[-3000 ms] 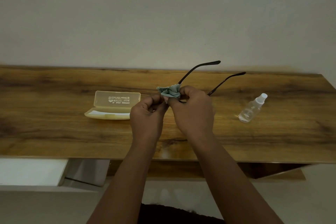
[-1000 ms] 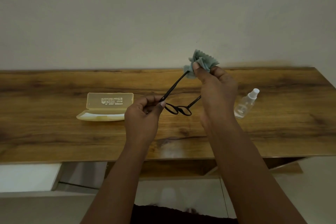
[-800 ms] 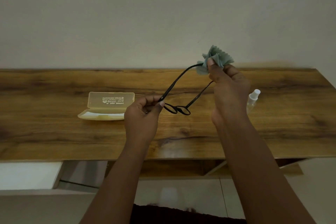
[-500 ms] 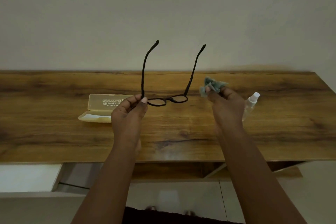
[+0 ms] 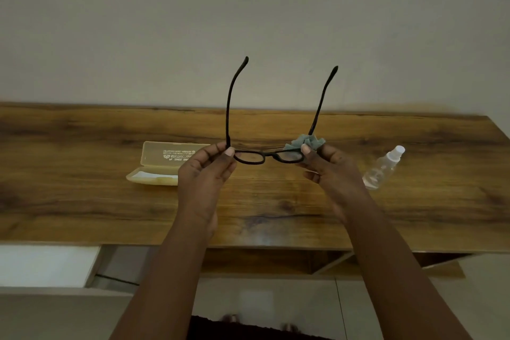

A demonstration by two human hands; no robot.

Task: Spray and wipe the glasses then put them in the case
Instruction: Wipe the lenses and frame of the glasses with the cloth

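I hold the black glasses (image 5: 265,156) level above the wooden table (image 5: 82,196), both temples unfolded and pointing up and away. My left hand (image 5: 205,171) pinches the frame's left corner. My right hand (image 5: 328,165) pinches the right corner, with the crumpled grey-blue cloth (image 5: 306,141) bunched between fingers and frame. The yellow case (image 5: 162,164) lies open on the table behind my left hand, its lid standing up. The clear spray bottle (image 5: 382,168) lies on its side to the right of my right hand.
The table's back edge meets a plain wall. A white surface (image 5: 47,265) sits below the table's front edge at the left, and a lower wooden shelf (image 5: 276,259) shows under the table. Pale floor lies below.
The right hand slid the cloth off the temple tip and came down to the frame's right corner. The glasses turned from edge-on to level, temples up, now held by both hands.
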